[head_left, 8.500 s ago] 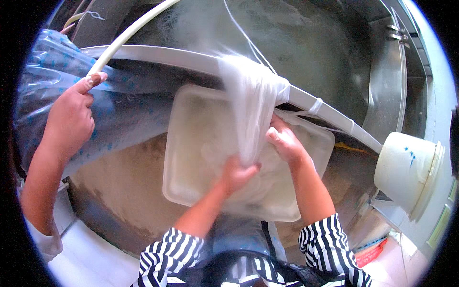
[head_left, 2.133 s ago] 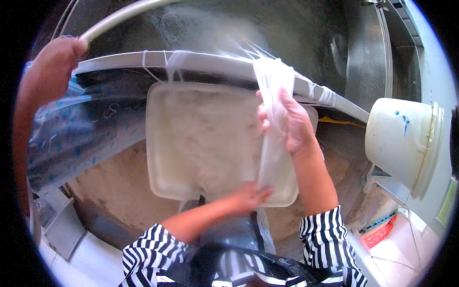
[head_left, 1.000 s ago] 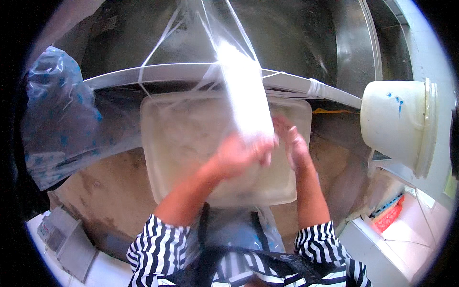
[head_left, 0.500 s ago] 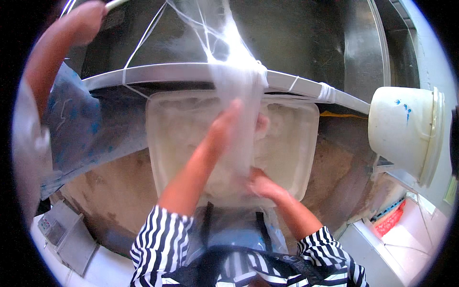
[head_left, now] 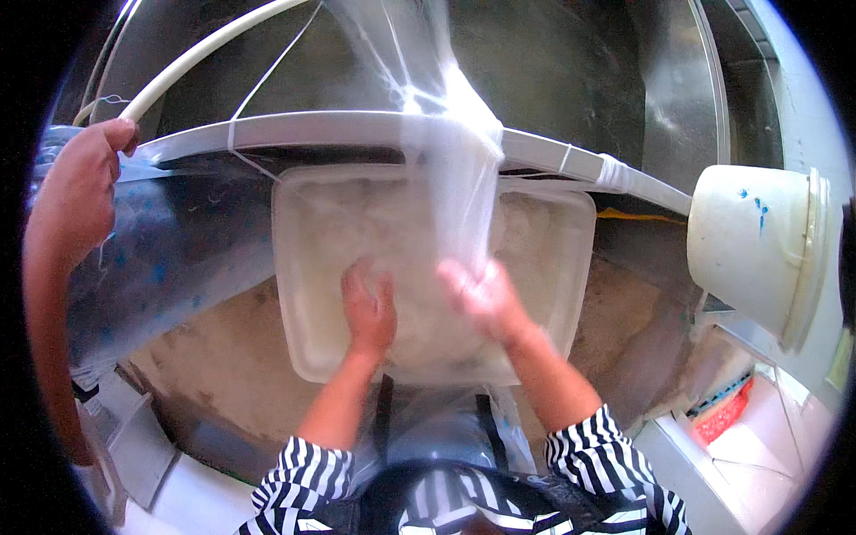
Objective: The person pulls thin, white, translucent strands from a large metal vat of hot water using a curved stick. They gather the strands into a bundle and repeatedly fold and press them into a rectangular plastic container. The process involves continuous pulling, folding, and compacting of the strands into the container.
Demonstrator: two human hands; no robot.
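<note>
A white, semi-sheer sleeve of thin film or gauze (head_left: 465, 183) hangs over a metal rail (head_left: 294, 130), bunched near the top with thin white string. My right hand (head_left: 483, 299) is closed around its lower end, slightly blurred by motion. My left hand (head_left: 369, 308) is apart from the sleeve, fingers up and spread from the thumb, holding nothing I can see. It hovers over or just at the pale contents of a white rectangular tub (head_left: 287, 303) below the rail. Those contents look whitish and hazy; I cannot tell what they are.
On the left a co-worker's hand (head_left: 85, 192) grips a pale hose or rod (head_left: 192, 55) that curves over the rail. Clear plastic sheeting (head_left: 169, 241) covers the left side. A white bucket (head_left: 749, 241) stands right. Dark metal sheeting (head_left: 562, 71) lies beyond the rail.
My left hand has left the sleeve and moved down-left over the tub. My right hand has risen onto the sleeve's lower end. The co-worker's hand has come down at left with the hose.
</note>
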